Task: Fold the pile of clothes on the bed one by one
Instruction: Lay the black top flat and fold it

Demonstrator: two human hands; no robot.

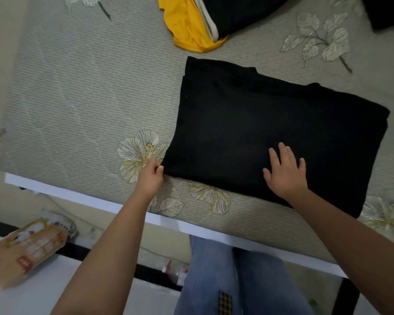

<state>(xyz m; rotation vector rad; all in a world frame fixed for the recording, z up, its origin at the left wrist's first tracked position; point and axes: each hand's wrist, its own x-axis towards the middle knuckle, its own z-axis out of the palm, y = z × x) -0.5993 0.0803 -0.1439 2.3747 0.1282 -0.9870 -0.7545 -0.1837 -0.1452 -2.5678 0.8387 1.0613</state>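
Observation:
A black garment (271, 123) lies folded into a flat rectangle on the bed (77, 98), near its front edge. My left hand (151, 176) pinches the garment's near left corner with curled fingers. My right hand (284, 171) lies flat on the garment's near part, fingers spread and straight. At the back a yellow garment (187, 26) sits crumpled under a black piece with a white stripe (237, 12).
The bed has a grey floral cover and a white front edge (100, 202). Another dark cloth (387, 12) shows at the back right corner. A printed package (30, 244) lies on a white surface at lower left. My legs in blue jeans (232, 278) stand below the bed edge.

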